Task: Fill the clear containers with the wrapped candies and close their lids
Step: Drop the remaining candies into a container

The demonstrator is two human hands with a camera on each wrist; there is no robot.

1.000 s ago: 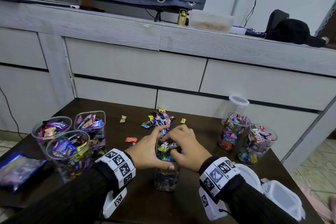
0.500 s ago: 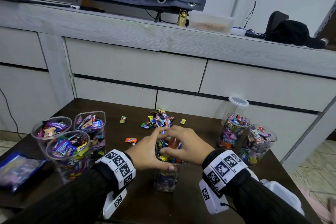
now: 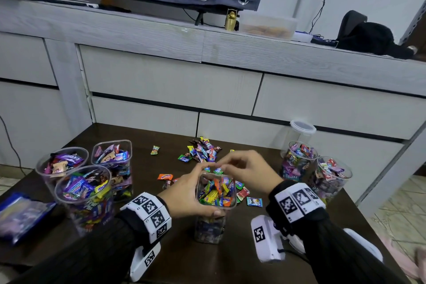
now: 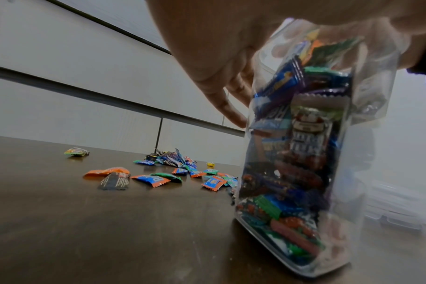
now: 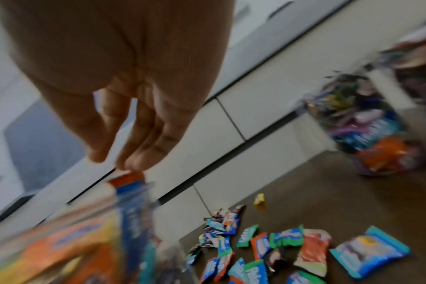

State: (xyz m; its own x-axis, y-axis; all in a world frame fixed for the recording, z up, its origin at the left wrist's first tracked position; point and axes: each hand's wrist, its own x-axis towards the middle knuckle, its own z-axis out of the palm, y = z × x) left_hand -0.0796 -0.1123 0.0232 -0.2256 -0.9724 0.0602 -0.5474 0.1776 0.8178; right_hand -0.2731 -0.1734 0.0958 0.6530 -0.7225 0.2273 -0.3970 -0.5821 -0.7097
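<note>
Clear square container (image 3: 215, 193) brimful, crinkly wrapped candies; left hand (image 3: 186, 193) gripping

A second ago the right hand (image 3: 244, 168) was pressing down into the mouth of the tall clear plastic container (image 3: 215, 193) – its fingers were inside, on the candies. Now it has come up and moved back, and it hangs above the far rim with the fingers loosely bent and nothing between them. The colourful wrapped candies (image 3: 216, 191) at the top of the container are now uncovered – before, the hand hid most of them.
</note>
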